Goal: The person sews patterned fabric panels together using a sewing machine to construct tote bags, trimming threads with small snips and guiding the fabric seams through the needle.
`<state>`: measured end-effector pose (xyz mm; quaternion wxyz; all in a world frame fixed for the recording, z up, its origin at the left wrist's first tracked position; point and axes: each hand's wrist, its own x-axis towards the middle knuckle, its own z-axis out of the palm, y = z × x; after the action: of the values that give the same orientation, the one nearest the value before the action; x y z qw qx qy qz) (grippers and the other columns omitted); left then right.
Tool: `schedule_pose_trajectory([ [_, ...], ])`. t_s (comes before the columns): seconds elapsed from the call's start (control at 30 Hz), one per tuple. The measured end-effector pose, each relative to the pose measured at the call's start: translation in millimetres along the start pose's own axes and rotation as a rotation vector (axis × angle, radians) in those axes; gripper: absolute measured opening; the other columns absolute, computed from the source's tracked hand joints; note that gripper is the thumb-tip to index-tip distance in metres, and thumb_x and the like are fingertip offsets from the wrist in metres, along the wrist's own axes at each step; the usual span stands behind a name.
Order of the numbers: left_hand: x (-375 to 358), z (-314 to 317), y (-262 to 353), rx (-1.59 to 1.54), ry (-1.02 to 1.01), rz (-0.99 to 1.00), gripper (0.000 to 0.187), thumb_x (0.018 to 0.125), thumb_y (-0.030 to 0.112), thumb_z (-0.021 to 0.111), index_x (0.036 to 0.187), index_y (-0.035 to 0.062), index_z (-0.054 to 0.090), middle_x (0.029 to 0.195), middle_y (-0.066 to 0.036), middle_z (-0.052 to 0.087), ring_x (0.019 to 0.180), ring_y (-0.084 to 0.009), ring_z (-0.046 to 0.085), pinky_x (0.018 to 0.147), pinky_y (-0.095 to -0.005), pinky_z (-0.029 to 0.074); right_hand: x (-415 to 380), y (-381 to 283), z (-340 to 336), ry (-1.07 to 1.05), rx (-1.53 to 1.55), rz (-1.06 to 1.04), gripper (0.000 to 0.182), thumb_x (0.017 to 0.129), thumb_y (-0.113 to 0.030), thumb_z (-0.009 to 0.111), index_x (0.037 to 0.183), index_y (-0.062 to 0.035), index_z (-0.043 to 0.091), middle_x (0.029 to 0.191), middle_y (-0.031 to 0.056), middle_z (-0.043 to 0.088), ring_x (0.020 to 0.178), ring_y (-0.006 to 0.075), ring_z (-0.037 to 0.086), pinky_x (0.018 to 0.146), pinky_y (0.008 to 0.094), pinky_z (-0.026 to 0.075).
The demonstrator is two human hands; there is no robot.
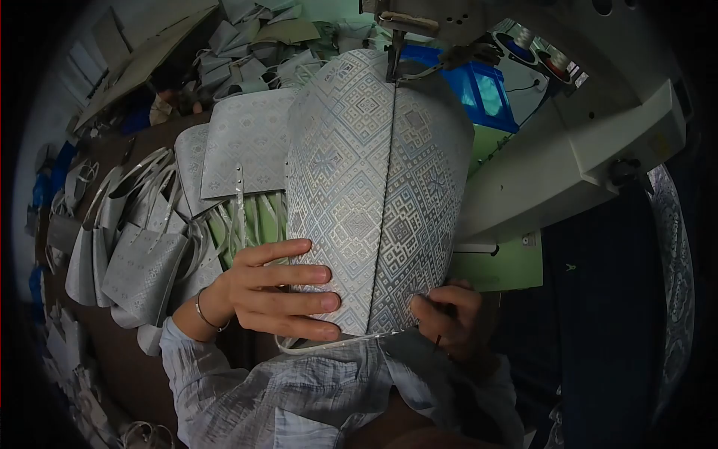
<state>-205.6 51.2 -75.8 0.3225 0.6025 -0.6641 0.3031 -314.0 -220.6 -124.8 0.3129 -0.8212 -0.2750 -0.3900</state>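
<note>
A silver-grey patterned handbag (340, 172) hangs from the sewing machine's foot (392, 67) down toward my lap. A dark edge or seam runs down its middle between two faces. My left hand (280, 292) grips its lower left side, four fingers spread over the face and the thumb hidden. At the lower right corner, my right hand (449, 318) pinches the edge between thumb and curled fingers. A thin pale strap (329, 346) with studs crosses below the bag, against my shirt.
The machine's pale arm (546, 165) extends to the right, with thread spools (520, 41) above. Behind stands a blue basket (486, 93). Finished-looking silver bags (146, 269) lie on the left, near flat patterned panels (250, 142). More pieces are heaped at the back (254, 52).
</note>
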Motion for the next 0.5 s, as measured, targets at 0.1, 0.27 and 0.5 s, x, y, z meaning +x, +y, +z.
schedule_pose_trajectory([
  [0.1,3.1,0.2,-3.4,-0.001,0.003,-0.021,0.029,0.082,0.020,0.070,0.109,0.0301,0.070,0.118,0.002,0.065,0.111,-0.0212,0.061,0.096,-0.0440,0.051,-0.2,2.1,0.3,0.009,0.013,0.035,0.039,0.075,-0.005,0.074,0.110,-0.0223,0.069,0.102,0.0015,0.048,0.073,0.0133,0.050,0.061,0.0250,0.045],
  [0.27,8.5,-4.4,-10.3,0.022,-0.038,-0.018,0.031,0.080,0.021,0.072,0.109,0.0300,0.069,0.118,0.002,0.065,0.110,-0.0218,0.062,0.095,-0.0433,0.052,18.0,4.7,-6.4,-0.028,-0.002,-0.002,0.043,0.071,0.008,0.071,0.108,-0.0147,0.066,0.097,0.0059,0.049,0.070,0.0153,0.050,0.057,0.0267,0.043],
  [0.5,14.2,-7.0,-19.2,0.043,-0.044,-0.008,0.030,0.080,0.021,0.072,0.108,0.0289,0.070,0.118,0.002,0.065,0.111,-0.0221,0.062,0.095,-0.0428,0.052,28.5,9.4,-9.3,-0.029,-0.036,0.057,0.036,0.071,0.001,0.073,0.103,-0.0149,0.071,0.095,0.0027,0.052,0.065,0.0116,0.050,0.055,0.0248,0.042],
])
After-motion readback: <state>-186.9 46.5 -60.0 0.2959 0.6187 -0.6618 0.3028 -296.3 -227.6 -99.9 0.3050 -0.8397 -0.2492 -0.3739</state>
